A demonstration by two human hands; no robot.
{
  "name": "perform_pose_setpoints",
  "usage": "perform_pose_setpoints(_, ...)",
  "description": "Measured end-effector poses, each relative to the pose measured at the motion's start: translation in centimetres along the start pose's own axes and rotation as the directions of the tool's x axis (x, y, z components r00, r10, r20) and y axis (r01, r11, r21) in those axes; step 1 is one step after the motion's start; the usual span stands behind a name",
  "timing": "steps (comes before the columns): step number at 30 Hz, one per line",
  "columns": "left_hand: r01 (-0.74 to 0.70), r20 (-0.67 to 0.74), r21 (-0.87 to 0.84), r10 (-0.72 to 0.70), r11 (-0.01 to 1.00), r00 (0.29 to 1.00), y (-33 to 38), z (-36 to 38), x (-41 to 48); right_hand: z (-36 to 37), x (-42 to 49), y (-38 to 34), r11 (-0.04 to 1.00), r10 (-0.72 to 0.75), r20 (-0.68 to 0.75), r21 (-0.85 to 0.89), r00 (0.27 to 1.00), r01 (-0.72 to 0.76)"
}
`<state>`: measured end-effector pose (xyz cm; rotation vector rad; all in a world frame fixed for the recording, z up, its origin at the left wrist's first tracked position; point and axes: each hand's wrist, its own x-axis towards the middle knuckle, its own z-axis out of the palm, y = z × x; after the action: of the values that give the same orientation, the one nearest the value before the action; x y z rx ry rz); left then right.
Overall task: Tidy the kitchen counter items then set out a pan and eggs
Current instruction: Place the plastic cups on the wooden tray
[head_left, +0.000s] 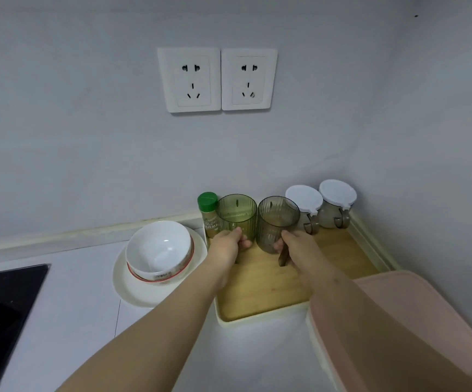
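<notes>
Left hand (pixel 230 244): fingers curled round green cup (pixel 237 215) on tray (pixel 260 281).
Right hand (pixel 297 246): grips grey cup (pixel 277 222) by its handle.

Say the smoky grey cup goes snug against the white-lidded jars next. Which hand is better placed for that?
Right. The right hand grips the grey cup at its handle, right beside the white-lidded jars. The left hand holds the green cup, farther from them.
</notes>
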<state>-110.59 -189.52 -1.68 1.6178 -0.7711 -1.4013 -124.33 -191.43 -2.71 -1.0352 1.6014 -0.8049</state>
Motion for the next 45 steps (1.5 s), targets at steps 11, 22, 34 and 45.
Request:
perform_pose_setpoints(11, -0.047, -0.033, 0.169, 0.053, 0.984, 0.998, -0.6, 0.2, 0.3, 0.0, -0.1, 0.0, 1.000, -0.001, 0.043, 0.005, 0.999, 0.001)
perform_pose_setpoints(22, -0.133, -0.013, 0.620, 0.180, 0.773, 0.984, 0.2, -0.5, -0.5, -1.0, -2.2, -1.0, 0.997, 0.018, 0.018, -0.071, 1.000, -0.017)
perform_pose_setpoints(34, -0.154, 0.001, 0.629, 0.198, 0.762, 0.980, 0.4, -0.4, -1.4, -0.8, -1.2, -1.0, 0.985, -0.053, 0.021, -0.165, 0.998, 0.055)
perform_pose_setpoints(45, -0.155, 0.026, 0.647, 0.182, 0.746, 0.983, 0.7, -1.6, -2.5, -0.1, -0.8, -1.6, 0.998, -0.042, -0.028, -0.050, 0.999, 0.041)
